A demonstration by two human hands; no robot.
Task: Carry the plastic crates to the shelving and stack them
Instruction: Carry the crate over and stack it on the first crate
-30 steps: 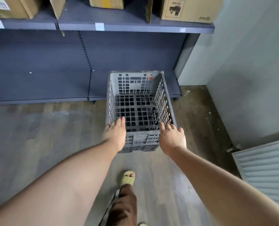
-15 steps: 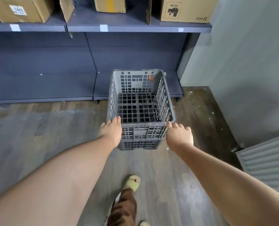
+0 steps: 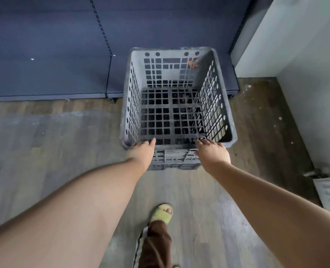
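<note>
- While both arms stretch forward, the left hand point(image 3: 141, 153) lies on the near left corner of the crate's rim. Its fingers point ahead and lie roughly straight, not wrapped round anything; motion blur hides finer detail.
- Right hand point(image 3: 213, 154): fingers spread and extended, their tips on the near rim towards the right corner. It grips nothing that can be made out.
- Plastic crate point(image 3: 170, 70): grey, lattice-walled, empty. It stands directly ahead of and between the hands, with its far wall showing against the bottom shelf. A second grid band shows below the near rim; I cannot tell whether it is this crate's own wall or another crate beneath.
- Change: half a second ago both hands hung just outside the near corners, off the rim. Now both touch it, and the crate fills more of the view.
- Reading: the crate appears already set down at the shelving, and the hands seem to be returning to push or square it, not lift it.
- Orange tag point(image 3: 194, 62): far right inner corner, beyond the right hand.
- Shelving point(image 3: 48, 78): dark blue, ahead and left of the left hand.
- Floor point(image 3: 54, 144): wood-look, below both arms.
- Sandal point(image 3: 162, 213): pale green, between the forearms, nearer the body.
- Wall point(image 3: 305, 64): pale, right of the right hand.
</note>
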